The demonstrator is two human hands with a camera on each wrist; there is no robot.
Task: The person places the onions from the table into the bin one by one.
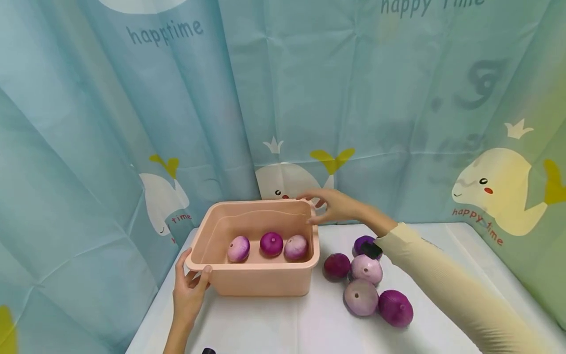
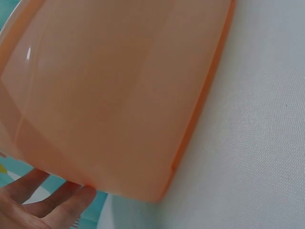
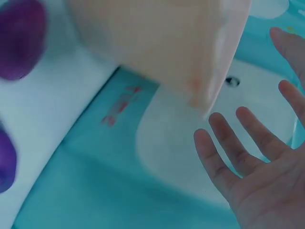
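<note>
A peach plastic bin (image 1: 261, 281) stands on the white table with three onions inside: a pale purple one (image 1: 239, 249), a deep magenta one (image 1: 271, 244) and a pinkish one (image 1: 296, 247). At its near left corner my left hand (image 1: 189, 297) grips the rim, thumb at the front and fingers along the left side. The left wrist view shows those fingers (image 2: 71, 202) against the bin's corner. My right hand (image 1: 337, 205) is at the far right corner, fingers spread around the rim. In the right wrist view its straight fingers (image 3: 233, 148) show beside the bin wall.
Right of the bin lie several more onions, among them a dark red one (image 1: 337, 266), a pale one (image 1: 361, 297) and a magenta one (image 1: 395, 308). A blue curtain (image 1: 318, 108) with whale prints hangs close behind the table (image 1: 265, 327) and along its sides.
</note>
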